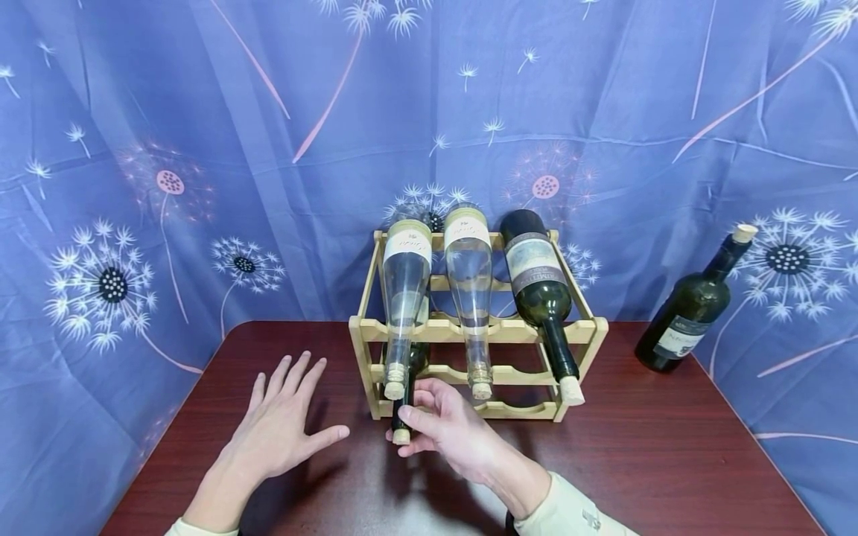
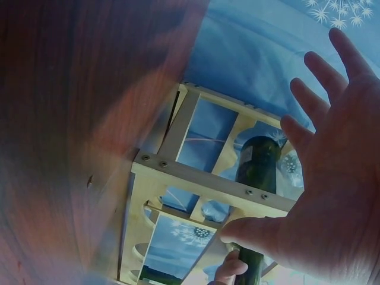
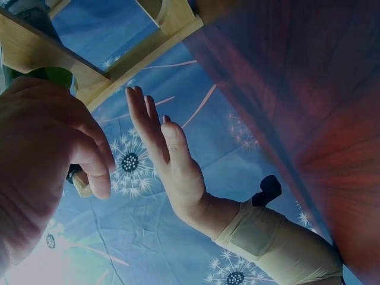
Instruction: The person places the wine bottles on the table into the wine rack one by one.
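My right hand (image 1: 450, 430) grips the neck of a dark wine bottle (image 1: 403, 417) lying in the wooden rack (image 1: 469, 330), its thumb along the neck just behind the cork. That bottle's body is mostly hidden behind a clear bottle (image 1: 406, 298) on the top tier. My left hand (image 1: 276, 424) hovers left of the rack, fingers spread, holding nothing. Another clear bottle (image 1: 469, 275) and a dark labelled bottle (image 1: 536, 275) lie beside it on the top tier, corks toward me. In the right wrist view, a cork (image 3: 82, 184) shows beneath the right hand's fingers.
A dark corked bottle (image 1: 690, 313) stands on the reddish-brown table (image 1: 657, 447), right of the rack. A blue cloth (image 1: 221, 149) with dandelion prints hangs behind and at both sides of the table.
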Demonstrator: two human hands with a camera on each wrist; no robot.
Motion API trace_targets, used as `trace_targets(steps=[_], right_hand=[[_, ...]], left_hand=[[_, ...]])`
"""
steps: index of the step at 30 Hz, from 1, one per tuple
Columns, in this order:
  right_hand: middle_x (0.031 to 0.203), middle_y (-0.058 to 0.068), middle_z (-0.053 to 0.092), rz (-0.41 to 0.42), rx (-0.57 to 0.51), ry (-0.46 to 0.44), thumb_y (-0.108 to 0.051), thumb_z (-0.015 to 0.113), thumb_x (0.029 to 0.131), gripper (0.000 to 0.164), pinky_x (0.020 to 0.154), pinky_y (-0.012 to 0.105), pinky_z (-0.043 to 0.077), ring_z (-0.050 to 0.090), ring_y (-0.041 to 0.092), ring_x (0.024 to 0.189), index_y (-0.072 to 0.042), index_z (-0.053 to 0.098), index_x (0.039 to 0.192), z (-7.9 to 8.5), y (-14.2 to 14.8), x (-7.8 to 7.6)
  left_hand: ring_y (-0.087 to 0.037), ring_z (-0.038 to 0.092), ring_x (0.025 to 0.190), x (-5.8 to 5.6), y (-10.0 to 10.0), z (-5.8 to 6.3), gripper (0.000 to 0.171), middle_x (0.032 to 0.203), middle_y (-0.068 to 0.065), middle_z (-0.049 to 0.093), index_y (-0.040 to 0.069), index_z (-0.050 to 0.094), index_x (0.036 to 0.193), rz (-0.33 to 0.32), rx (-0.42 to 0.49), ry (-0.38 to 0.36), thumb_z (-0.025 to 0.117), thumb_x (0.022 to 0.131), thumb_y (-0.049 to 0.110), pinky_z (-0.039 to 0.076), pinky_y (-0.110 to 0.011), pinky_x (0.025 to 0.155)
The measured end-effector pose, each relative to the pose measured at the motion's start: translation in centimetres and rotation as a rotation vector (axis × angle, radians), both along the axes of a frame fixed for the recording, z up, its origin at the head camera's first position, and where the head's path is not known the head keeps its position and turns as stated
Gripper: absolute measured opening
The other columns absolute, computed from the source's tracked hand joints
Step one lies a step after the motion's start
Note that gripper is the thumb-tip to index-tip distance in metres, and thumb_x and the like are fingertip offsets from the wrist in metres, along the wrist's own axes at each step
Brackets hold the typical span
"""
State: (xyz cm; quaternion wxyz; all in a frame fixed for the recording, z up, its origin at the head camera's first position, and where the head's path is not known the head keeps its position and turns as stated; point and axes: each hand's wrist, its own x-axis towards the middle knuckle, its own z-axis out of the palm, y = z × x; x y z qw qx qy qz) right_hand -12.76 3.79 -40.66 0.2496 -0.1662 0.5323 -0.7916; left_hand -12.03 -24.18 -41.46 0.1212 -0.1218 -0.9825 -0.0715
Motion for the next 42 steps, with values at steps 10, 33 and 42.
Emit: trace_targets(steps=[10,33,42], right_hand=[[0.116,0.024,0.056,-0.050,0.025,0.003,-0.009,0.059,0.094,0.043,0.069,0.039,0.057,0.067,0.037,0.089,0.009,0.035,0.126,-0.5,0.3,-0.9],[0.117,0.028,0.058,-0.150,0.024,-0.022,-0.010,0.061,0.093,0.043,0.068,0.037,0.057,0.068,0.034,0.087,0.011,0.038,0.123,-1.0,-0.6,-0.7],[0.113,0.033,0.058,-0.197,0.024,-0.018,-0.013,0.062,0.093,0.044,0.066,0.035,0.057,0.068,0.033,0.086,0.013,0.039,0.121,-1.3,-1.0,-0.9]], left_hand=[[-0.038,0.013,0.142,0.0,0.0,0.0,0.111,0.156,-0.012,0.023,0.018,0.026,0.153,-0.003,0.001,-0.004,0.046,0.069,0.087,0.011,-0.068,0.105],[-0.038,0.014,0.142,0.0,0.0,0.0,0.111,0.155,-0.012,0.023,0.018,0.027,0.152,-0.001,-0.006,-0.006,0.045,0.068,0.088,0.012,-0.068,0.104],[-0.038,0.014,0.142,-0.1,0.0,-0.1,0.110,0.156,-0.012,0.023,0.019,0.026,0.153,0.001,-0.005,-0.005,0.046,0.068,0.088,0.012,-0.068,0.104]])
